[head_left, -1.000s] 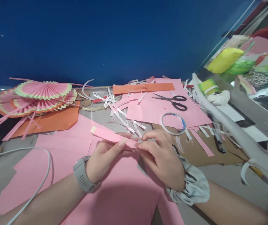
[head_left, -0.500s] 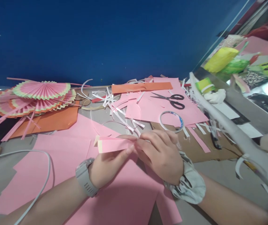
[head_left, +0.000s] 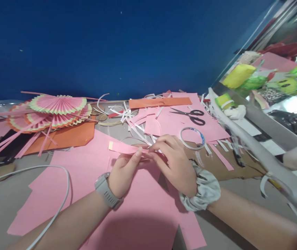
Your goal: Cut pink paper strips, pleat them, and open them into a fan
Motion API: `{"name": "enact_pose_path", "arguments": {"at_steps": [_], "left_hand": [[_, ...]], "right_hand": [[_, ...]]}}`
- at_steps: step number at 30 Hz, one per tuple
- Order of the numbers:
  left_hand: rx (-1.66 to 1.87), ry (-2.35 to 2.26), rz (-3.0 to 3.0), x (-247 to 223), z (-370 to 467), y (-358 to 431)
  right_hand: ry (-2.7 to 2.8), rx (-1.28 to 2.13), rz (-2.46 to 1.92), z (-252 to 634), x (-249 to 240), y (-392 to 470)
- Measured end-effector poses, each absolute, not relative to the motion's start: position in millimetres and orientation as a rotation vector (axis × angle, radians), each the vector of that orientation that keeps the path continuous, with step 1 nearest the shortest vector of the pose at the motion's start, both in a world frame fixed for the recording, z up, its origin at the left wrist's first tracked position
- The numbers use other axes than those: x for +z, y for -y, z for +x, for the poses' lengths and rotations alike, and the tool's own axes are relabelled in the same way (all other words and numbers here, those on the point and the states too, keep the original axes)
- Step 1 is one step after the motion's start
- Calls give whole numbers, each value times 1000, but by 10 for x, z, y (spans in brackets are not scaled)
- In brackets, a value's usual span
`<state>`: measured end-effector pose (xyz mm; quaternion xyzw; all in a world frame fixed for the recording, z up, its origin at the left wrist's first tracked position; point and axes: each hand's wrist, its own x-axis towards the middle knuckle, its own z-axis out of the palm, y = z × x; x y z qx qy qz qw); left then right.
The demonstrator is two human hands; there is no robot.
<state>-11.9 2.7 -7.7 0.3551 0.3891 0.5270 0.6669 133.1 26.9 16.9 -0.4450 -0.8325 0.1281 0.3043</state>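
A narrow folded pink paper strip (head_left: pixel 124 148) with a pale yellow end is held above large pink sheets (head_left: pixel 138 194). My left hand (head_left: pixel 125 170), with a grey watch at the wrist, pinches the strip between thumb and fingers. At the strip's right end, the fingers of my right hand (head_left: pixel 176 163) are closed on it; a pale scrunchie circles that wrist. The fingertips of both hands nearly meet. Beyond them lie black-handled scissors (head_left: pixel 190 114) and a roll of tape (head_left: pixel 181 138) by a pink sheet.
Pleated pink paper fans (head_left: pixel 60 104) lie at the back left on orange paper (head_left: pixel 70 139). White paper scraps (head_left: pixel 127 113) are strewn behind the hands. A white cable (head_left: pixel 66 184) curves at the left, and a pale bar (head_left: pixel 242 130) slants along the right.
The view has shifted slightly. The strip now looks narrower, tilted down to the right, and my left hand's thumb points more upward. Both hands still hold it.
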Motion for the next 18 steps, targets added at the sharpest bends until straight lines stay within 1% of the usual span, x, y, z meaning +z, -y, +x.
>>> {"name": "enact_pose_path", "arguments": {"at_steps": [5, 8, 12, 15, 18], "left_hand": [[1244, -868, 718, -86, -134, -73], [1231, -894, 741, -78, -146, -77], [1163, -1043, 871, -78, -171, -78], [1219, -1058, 877, -86, -172, -78], [1292, -986, 857, -81, -161, -73]], "right_hand": [[2014, 470, -1218, 1240, 44, -358], [2082, 492, -1222, 1281, 5, -368], [2183, 526, -1130, 1337, 9, -353], [2141, 684, -1104, 1331, -5, -349], [1968, 855, -1146, 1311, -46, -365]]}}
